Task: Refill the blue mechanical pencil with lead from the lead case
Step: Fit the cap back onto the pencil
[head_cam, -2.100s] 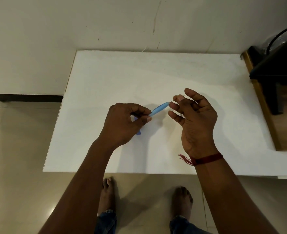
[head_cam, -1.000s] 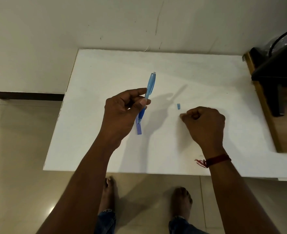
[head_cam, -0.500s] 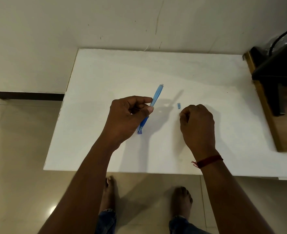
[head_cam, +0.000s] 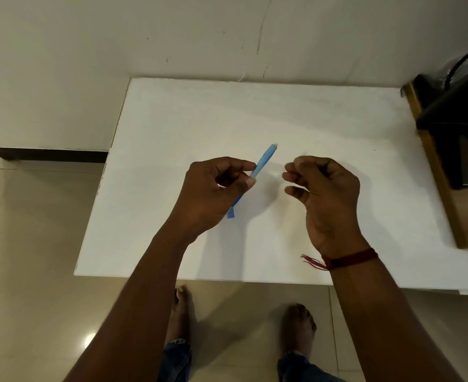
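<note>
Floor (head_cam: 34, 244): pale tile; two bare feet (head_cam: 182, 312) on it, on the person's side of both hands

Bench (head_cam: 172, 119): white top set against the wall (head_cam: 89, 51). Both hands are held over its middle. A wooden unit (head_cam: 438, 172) stands against the bench edge, well right of the right hand

Left hand (head_cam: 213, 194): fingers (head_cam: 238, 164) curled. Thumb and forefinger pinch the pencil (head_cam: 266, 158) partway along the barrel

Right hand (head_cam: 326, 194): just right of the pencil and apart from it. Its fingers are curled inward, thumb tip against forefinger tip. This area is blurred, so I cannot tell whether anything is pinched there

Pencil: blue, tilted. Its pale end points up and away, beyond and right of the left fingertips. The lower barrel is hidden behind the left thumb and palm

Case (head_cam: 230, 213): a small violet-blue piece shows just below the left thumb, on the person's side, near the pencil's hidden lower end. I cannot tell whether the two touch

Band (head_cam: 348, 259): dark red thread on the right wrist, well below the right fingers, with its frayed end trailing left
</note>
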